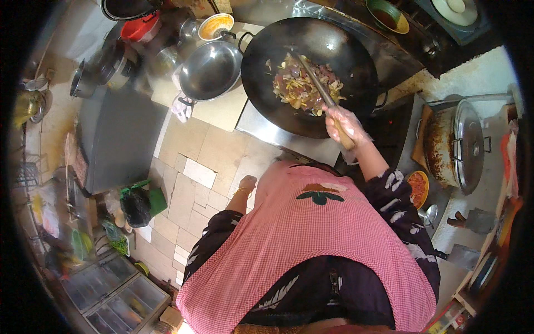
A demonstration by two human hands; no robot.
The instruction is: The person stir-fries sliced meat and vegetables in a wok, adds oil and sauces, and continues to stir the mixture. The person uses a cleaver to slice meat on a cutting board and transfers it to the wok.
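A large black wok (354, 62) sits on the stove in front of me. Sliced meat with pale and yellowish pieces (292, 85) lies in its middle. My right hand (344, 125), in a clear plastic glove, is closed round the wooden handle of a long-handled utensil (319, 83); its far end is down among the food, and its shape is hidden. My left hand (247, 183), bare with a yellow bangle at the wrist, hangs at my side over the tiled floor. Its fingers look curled, but whether they are closed cannot be told.
A smaller metal pan (210, 71) stands left of the wok, beside a stained white bowl (216, 26). On the right are a large lidded pot (444, 144), a yellow-rimmed bowl of red food (418, 190) and cleavers (477, 220). A green bin (157, 202) with a black bag stands at lower left.
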